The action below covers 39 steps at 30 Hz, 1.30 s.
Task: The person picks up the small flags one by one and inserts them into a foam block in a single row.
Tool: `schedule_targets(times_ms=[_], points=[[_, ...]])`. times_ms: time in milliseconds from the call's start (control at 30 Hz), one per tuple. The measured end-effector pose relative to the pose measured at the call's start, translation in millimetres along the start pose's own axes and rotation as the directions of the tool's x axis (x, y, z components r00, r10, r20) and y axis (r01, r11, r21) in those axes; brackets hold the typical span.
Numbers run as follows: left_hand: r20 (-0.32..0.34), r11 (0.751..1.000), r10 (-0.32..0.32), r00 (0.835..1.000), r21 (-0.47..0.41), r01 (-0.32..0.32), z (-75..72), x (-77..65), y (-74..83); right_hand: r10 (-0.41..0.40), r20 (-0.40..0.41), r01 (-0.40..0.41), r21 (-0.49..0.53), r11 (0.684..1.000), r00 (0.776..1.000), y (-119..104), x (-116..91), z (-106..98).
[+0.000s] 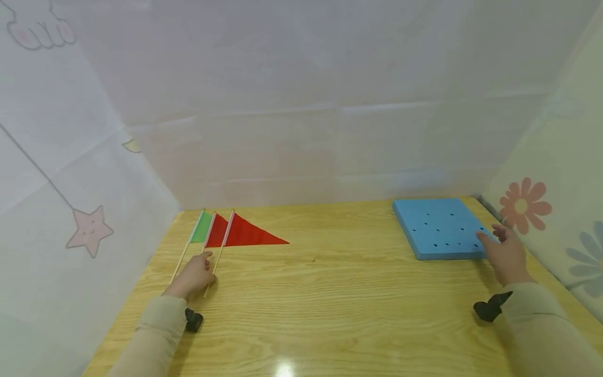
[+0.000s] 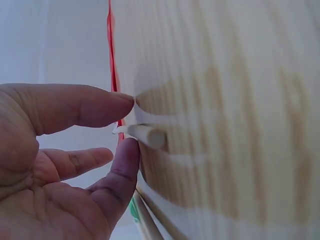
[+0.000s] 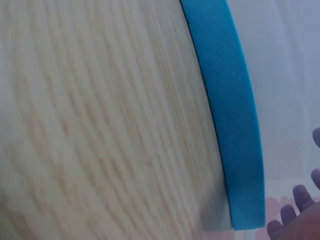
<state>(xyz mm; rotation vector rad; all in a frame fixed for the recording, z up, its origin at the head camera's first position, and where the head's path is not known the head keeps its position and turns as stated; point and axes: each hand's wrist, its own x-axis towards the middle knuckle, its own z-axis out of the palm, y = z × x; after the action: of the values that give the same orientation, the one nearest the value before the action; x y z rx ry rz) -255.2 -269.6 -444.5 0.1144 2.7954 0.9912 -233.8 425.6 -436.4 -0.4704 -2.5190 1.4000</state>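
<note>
Three small pennants on thin wooden sticks lie at the left of the table: a green flag point(image 1: 201, 226), a red flag point(image 1: 216, 231) and a larger red flag point(image 1: 249, 233) on the right. My left hand point(image 1: 192, 275) is low over their sticks. Its thumb and a finger flank a red flag's stick point(image 2: 150, 135) in the left wrist view, with a gap above the stick. Over at the right, my right hand point(image 1: 507, 255) hovers by the near right corner of a blue board point(image 1: 438, 222) with small holes, fingers loosely bent. Whether it touches the board I cannot tell.
The wooden table point(image 1: 320, 303) runs back to a pale cloth wall point(image 1: 301, 152). Printed side curtains, one with a star point(image 1: 89, 230) and one with a red flower point(image 1: 520, 206), border it left and right.
</note>
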Motion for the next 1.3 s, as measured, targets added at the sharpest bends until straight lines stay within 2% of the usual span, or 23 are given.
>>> schedule_targets(times_ms=[100,300,433,533,667,933,1133,1300], points=[[0.017,1.0,0.003,1.0,0.026,-0.004,0.0,1.7,-0.5,0.03,-0.019,-0.03,-0.003,1.0,0.999,6,3,-3],[0.018,1.0,0.004,1.0,0.024,-0.004,0.8,1.2,2.2,0.076,-0.073,-0.081,-0.077,0.994,0.994,20,8,-9],[0.013,0.999,0.001,1.0,0.035,-0.002,1.2,-0.2,4.3,0.087,-0.064,-0.097,-0.167,0.981,0.994,33,5,-15],[0.002,0.999,-0.006,1.0,0.051,0.006,-0.4,-0.9,4.8,0.097,-0.023,-0.099,-0.192,0.976,0.995,38,1,-19],[-0.022,0.998,-0.022,1.0,0.062,0.023,-3.1,-3.4,3.5,0.115,-0.002,-0.114,-0.172,0.979,0.993,36,-1,-20],[-0.038,0.998,-0.06,0.997,0.011,0.061,-4.4,-3.3,0.6,0.134,-0.032,-0.137,-0.163,0.977,0.99,34,-2,-20],[-0.049,0.997,-0.06,0.997,0.049,0.063,-6.7,-3.5,1.3,0.151,-0.02,-0.152,-0.141,0.978,0.988,36,-3,-18],[-0.049,0.995,-0.073,0.996,0.067,0.076,-6.4,-6.1,3.6,0.134,0.01,-0.131,-0.161,0.978,0.991,39,-4,-18]])
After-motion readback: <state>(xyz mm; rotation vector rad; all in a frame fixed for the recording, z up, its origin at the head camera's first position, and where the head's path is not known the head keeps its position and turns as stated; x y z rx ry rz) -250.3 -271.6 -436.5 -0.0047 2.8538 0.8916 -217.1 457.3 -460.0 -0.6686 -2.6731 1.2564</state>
